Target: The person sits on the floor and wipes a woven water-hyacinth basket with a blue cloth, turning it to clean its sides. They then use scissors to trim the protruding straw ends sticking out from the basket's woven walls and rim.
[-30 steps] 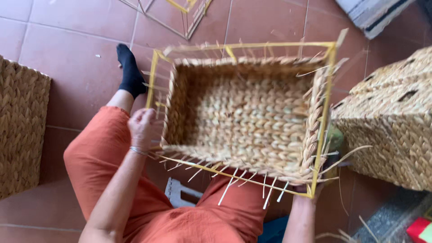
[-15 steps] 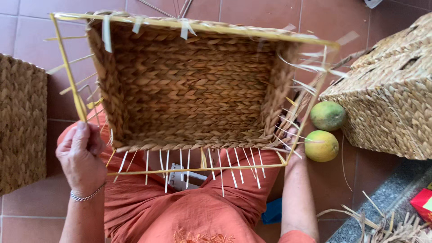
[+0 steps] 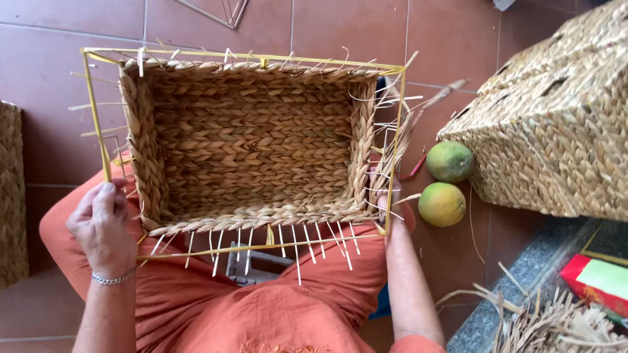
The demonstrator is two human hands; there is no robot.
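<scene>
A half-woven rectangular basket [image 3: 252, 144] of braided straw-coloured fibre rests on the person's lap, its open mouth facing up at the camera. A yellow wire frame [image 3: 248, 57] runs around its rim, and pale loose ends stick out from the near and right edges.

The left hand [image 3: 103, 225] sits at the basket's near left corner, fingers curled together and closed about the lower end of the frame's left upright, knuckles up; a thin silver bracelet [image 3: 112, 279] circles the wrist. The right hand [image 3: 387, 219] is at the basket's near right corner, mostly hidden behind the woven wall and the frame's right post. It touches that corner, but I cannot tell whether its fingers are curled or spread. The basket thus lies between the two hands, reaching away from them across the knees.

Under the basket, orange trousers [image 3: 261, 307] cover the lap, and a small grey stool-like object [image 3: 252, 268] shows just behind the near rim, between the hands.

Just beyond the right hand, on the red tiled floor [image 3: 458, 39], lie two round green-yellow fruits [image 3: 443, 204], one past the other, close together. Farther out on that side stands a finished woven basket [image 3: 556, 124], tipped on its side. Near the right forearm a heap of dry fibre strands [image 3: 556, 323] lies on a grey stone ledge, with a red and green box [image 3: 598, 281] beside it. Beyond the left hand, another woven piece [image 3: 12, 196] shows at the picture's edge.
</scene>
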